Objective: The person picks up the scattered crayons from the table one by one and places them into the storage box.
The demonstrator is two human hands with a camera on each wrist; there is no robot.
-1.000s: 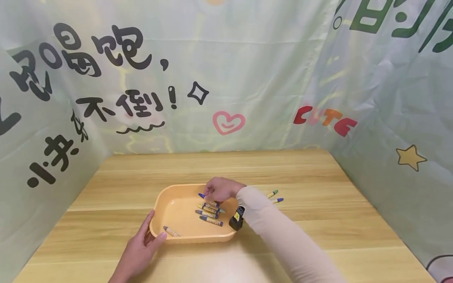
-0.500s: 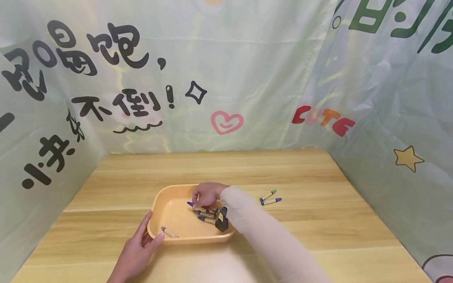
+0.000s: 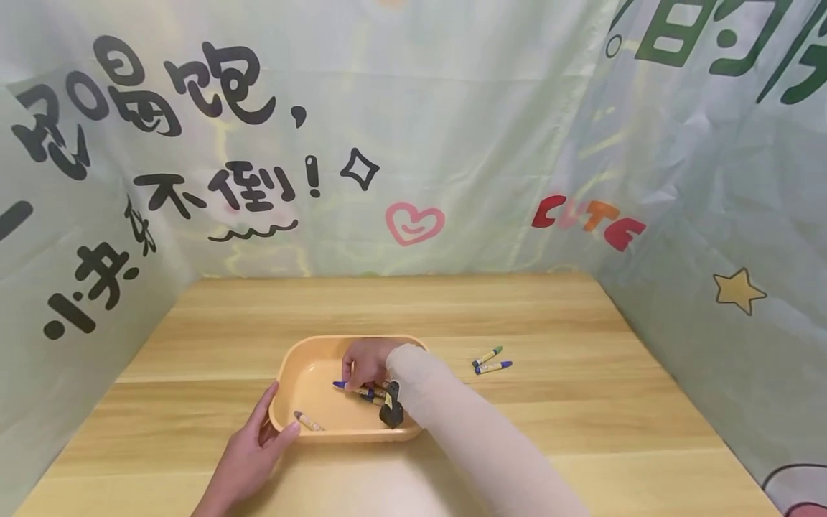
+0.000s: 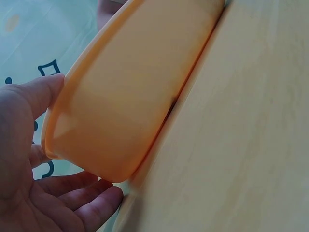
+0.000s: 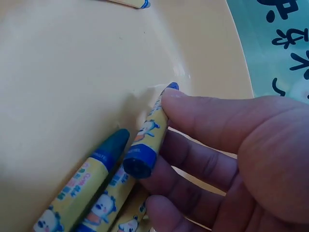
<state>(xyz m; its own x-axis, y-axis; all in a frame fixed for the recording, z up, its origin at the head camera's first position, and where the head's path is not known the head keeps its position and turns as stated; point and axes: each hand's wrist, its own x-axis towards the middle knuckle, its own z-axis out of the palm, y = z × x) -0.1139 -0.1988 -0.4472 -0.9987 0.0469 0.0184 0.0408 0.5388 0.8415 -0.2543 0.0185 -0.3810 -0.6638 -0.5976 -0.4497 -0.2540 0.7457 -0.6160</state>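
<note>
My left hand [image 3: 245, 452] holds the near left corner of an orange plastic tray [image 3: 342, 437]. In the left wrist view the thumb is on the rim and other fingers lie against the corner. Inside the tray my right hand [image 3: 367, 360] pinches a blue crayon [image 5: 147, 130] with a yellow printed wrapper, between thumb and fingers. Just beside it in the right wrist view lie a dark teal-tipped crayon [image 5: 79, 186] and other wrapped crayons, partly hidden by the fingers. One lone crayon [image 3: 309, 421] rests near the tray's front left corner.
To the right of the tray, a green-tipped crayon [image 3: 487, 356] and a blue-tipped crayon [image 3: 494, 368] lie on the wooden table [image 3: 581, 409]. Printed cloth [image 3: 452, 136] hangs at the back and both sides. A black wrist camera [image 3: 391, 406] sits under the right wrist.
My right hand has moved left and slightly nearer inside the tray, with the blue crayon between its fingers. The two crayons on the table now show fully. My left hand stays at the corner.
</note>
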